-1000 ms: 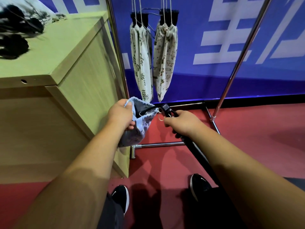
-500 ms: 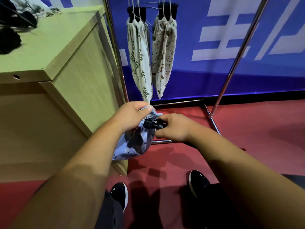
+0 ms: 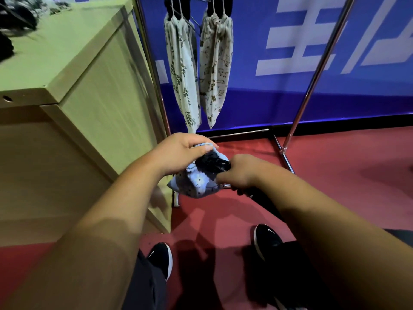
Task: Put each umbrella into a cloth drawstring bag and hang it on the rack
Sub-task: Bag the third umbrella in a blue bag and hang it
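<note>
My left hand [image 3: 181, 151] grips the gathered mouth of a light blue patterned drawstring bag [image 3: 196, 183]. A black folded umbrella [image 3: 212, 164] has its end inside the bag's mouth; its shaft [image 3: 261, 199] runs back under my right forearm. My right hand [image 3: 240, 173] grips that umbrella just behind the bag. Two white printed bags [image 3: 182, 70] [image 3: 215, 63] with umbrellas hang side by side from the metal rack [image 3: 312, 79] in front of the blue wall.
A light wooden cabinet [image 3: 93, 90] stands close on my left, with dark umbrellas [image 3: 15, 19] and cloth on its top. The rack's base bars [image 3: 283, 153] lie on the red floor. My two black shoes [image 3: 162, 258] are below.
The bag's mouth was open beside the umbrella tip; the umbrella's end has since gone into the bag, and both hands have closed in together around it.
</note>
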`<state>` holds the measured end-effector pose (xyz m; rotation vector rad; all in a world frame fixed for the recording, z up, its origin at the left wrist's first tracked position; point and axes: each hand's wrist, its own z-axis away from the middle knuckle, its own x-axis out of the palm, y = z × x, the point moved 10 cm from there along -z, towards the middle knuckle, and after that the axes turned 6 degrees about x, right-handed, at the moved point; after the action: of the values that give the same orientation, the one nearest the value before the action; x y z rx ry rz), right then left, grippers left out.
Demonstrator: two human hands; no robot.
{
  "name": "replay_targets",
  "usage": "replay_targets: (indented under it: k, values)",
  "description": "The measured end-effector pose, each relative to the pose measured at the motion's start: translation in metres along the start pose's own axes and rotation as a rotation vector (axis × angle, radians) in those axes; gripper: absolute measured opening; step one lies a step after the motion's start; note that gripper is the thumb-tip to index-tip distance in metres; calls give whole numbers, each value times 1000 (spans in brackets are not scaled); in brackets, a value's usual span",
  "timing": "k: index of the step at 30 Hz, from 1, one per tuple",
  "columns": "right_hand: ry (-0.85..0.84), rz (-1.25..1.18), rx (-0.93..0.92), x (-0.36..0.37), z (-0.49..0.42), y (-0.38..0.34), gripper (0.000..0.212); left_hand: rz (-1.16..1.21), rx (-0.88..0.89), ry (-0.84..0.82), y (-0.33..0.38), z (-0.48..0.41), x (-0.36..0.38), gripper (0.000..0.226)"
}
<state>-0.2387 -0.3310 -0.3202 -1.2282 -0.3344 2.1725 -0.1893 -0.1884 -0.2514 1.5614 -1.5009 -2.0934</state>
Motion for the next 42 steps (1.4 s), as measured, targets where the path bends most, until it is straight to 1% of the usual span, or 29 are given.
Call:
replay_targets:
  k: [3, 5, 6, 8, 10, 11, 13, 18, 21, 23, 25, 27, 28, 30, 32, 33, 35, 36, 37, 38, 39, 40, 42]
  values:
    - [-20, -39, 11, 4, 0, 0, 31, -120, -27, 50, -7, -2, -6, 23]
    - [-81, -104, 35, 8, 2, 1, 35, -216, -74, 77, -17, -4, -10, 25]
    - [-124, -175, 43, 11, 4, 1, 37, -247, -96, 99, -21, -4, -12, 25]
    - [-163, -400, 46, 10, 6, -1, 30, -301, -135, 120, -26, -4, -14, 20]
    - [-134, -564, 31, 0, 3, -2, 26, -318, -153, 123, -31, -5, -14, 23]
    - [-127, -577, 19, -4, 2, -2, 29, -307, -151, 127, -31, -6, -14, 25]
    - [-146, -552, -14, -7, 2, -3, 33, -250, -139, 136, -31, -7, -14, 24]
    - [-164, -507, -49, -2, 3, -2, 17, -30, -102, 105, -22, -8, -9, 29]
    - [-146, -513, -82, -1, 1, -5, 10, 185, -114, 80, -12, -4, -4, 37]
    - [-103, -471, -68, -5, 1, -4, 11, 329, -122, 59, -5, -3, 1, 38]
    - [-24, -299, -41, -9, -2, 1, 20, 382, -113, 49, 4, -2, 4, 38]
    - [4, -133, -1, -7, -4, 6, 27, 339, -99, 72, 9, -3, 2, 39]
    - [-14, -100, 23, -4, -3, 9, 27, 302, -90, 72, 10, -3, 3, 38]
    - [-73, -107, 59, 7, -1, 12, 18, 221, -62, 38, 11, -3, 8, 31]
    - [-132, -179, 56, 16, 1, 10, 10, 37, -39, -9, 9, -6, 15, 26]
    - [-153, -220, 52, 18, 1, 9, 12, -104, -49, -41, 6, -7, 18, 36]
    - [-194, -312, 78, 23, 0, 11, 11, -375, -93, -85, -2, -8, 21, 61]
    - [-208, -355, 97, 24, -1, 14, 8, -448, -106, -70, -6, -10, 20, 62]
    - [-206, -395, 112, 25, -4, 16, 5, -473, -94, -40, -7, -12, 19, 54]
    - [-202, -429, 127, 25, -4, 18, 5, -461, -72, -2, -6, -13, 16, 40]
    - [-193, -463, 148, 26, -6, 20, 7, -422, -56, 36, -6, -14, 15, 27]
    - [-194, -512, 171, 29, -8, 23, 7, -362, -41, 64, -3, -14, 13, 18]
    - [-225, -639, 230, 39, -13, 27, 10, -170, -35, 91, 2, -15, 15, 13]
